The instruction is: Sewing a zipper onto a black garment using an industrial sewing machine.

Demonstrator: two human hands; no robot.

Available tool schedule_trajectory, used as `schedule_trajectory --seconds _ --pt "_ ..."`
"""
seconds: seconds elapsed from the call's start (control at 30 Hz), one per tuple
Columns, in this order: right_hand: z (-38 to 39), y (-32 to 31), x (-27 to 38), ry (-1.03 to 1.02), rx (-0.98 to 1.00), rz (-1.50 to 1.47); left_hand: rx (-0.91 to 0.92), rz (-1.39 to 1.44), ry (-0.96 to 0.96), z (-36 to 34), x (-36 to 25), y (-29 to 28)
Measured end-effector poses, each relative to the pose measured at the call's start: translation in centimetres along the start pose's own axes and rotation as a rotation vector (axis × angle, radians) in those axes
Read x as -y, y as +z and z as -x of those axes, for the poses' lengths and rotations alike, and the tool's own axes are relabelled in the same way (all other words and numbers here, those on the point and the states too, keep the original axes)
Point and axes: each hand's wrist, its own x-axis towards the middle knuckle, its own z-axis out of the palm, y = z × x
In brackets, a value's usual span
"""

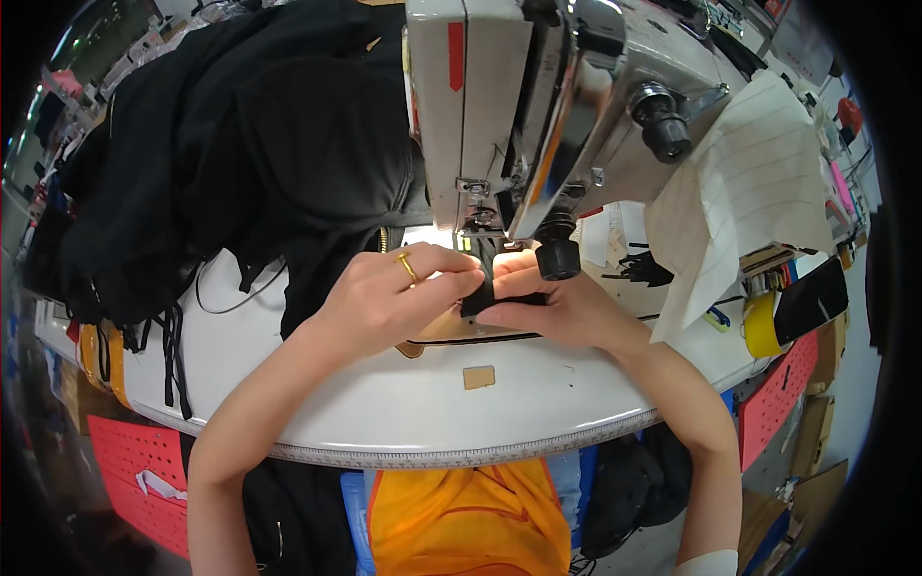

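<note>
A small piece of black fabric (480, 296) is held between my two hands, just in front of the needle area of a white sewing machine (490, 106). My left hand (389, 293), with a yellow ring on one finger, pinches the fabric from the left. From the right, my right hand (557, 300) grips it between thumb and fingers. The fingertips almost meet, and part of the fabric is hidden behind them. A big black garment (317, 144) with a metal zipper is heaped beside my left hand and the machine.
The white table (384, 403) has a measuring tape along its near edge and a small tan scrap (478, 377) on top. At right are striped pale cloth (744, 182), a yellow tape roll (762, 324) and black scraps (642, 267). Black cords (173, 360) dangle at left.
</note>
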Motion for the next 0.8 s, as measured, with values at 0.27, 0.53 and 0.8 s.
schedule_trajectory --seconds 0.27,0.53,0.8 --pt "1.0 0.8 0.7 -0.165 -0.312 0.342 0.045 -0.093 0.199 0.1 -0.3 -0.8" --pt "0.9 1.2 0.8 -0.478 -0.594 1.073 0.095 0.018 -0.024 0.8 -0.7 -0.1" --pt "0.7 1.1 1.1 -0.319 -0.514 0.795 0.032 0.462 -0.608 -0.4 -2.3 -0.4"
